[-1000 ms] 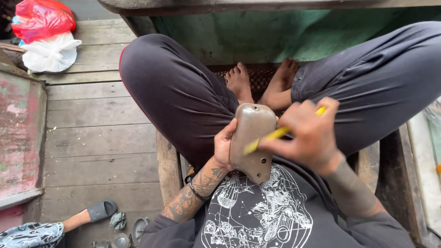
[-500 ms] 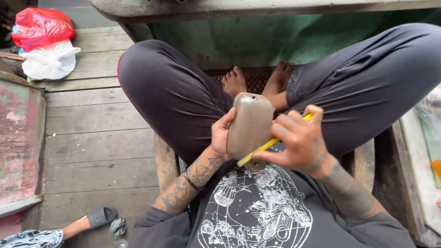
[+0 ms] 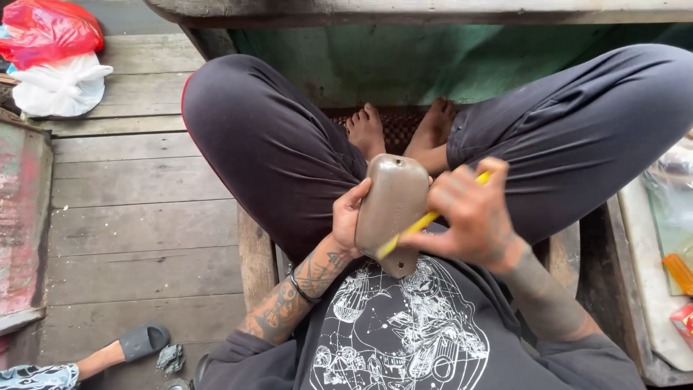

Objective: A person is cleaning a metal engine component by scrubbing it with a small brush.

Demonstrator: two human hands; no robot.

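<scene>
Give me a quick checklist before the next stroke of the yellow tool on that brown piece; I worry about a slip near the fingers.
1. Left hand grips the brown piece along its edge: ok.
2. Right hand holds the yellow tool firmly: ok.
3. Tool tip lies on the piece, near its lower end: ok.
4. Left thumb and fingers away from the tool tip: ok, though the tip points toward that side.
5. Piece braced against the lap or held free: cannot tell.
6. Bare feet beyond the piece, apart from the tool: ok.
</scene>
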